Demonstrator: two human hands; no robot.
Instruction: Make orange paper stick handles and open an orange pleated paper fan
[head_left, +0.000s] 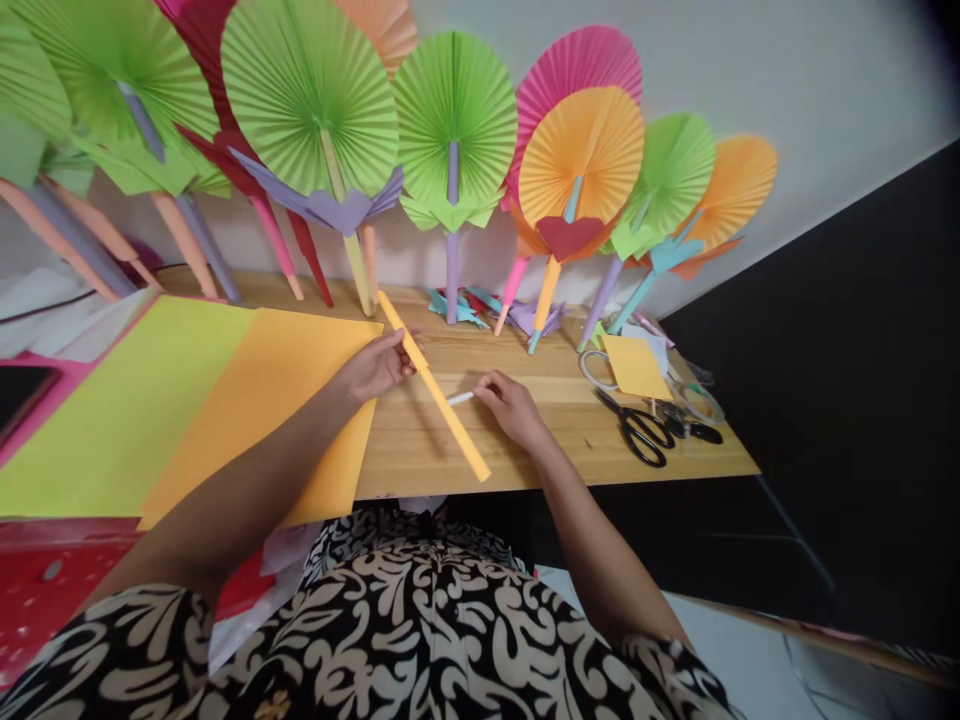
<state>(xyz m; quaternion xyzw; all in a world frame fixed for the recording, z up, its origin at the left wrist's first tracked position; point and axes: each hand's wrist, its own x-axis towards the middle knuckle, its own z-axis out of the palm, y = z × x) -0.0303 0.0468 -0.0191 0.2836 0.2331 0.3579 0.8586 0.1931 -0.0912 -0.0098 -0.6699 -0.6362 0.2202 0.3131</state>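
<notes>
My left hand is closed around a long yellow-orange rolled paper tube, gripping it near its upper end. The tube slants over the wooden table, its lower end pointing towards me. A thicker band of the same paper seems to wrap its upper part. Between the fingertips of my right hand is a short, thin white stick, pointing left with its tip close to the tube. What kind of stick it is, I cannot tell.
Pleated paper fans on paper-tube handles lean along the wall, such as a green fan and an orange one. Orange sheets and yellow-green sheets lie left. Right are black scissors, a tape roll and a small orange paper.
</notes>
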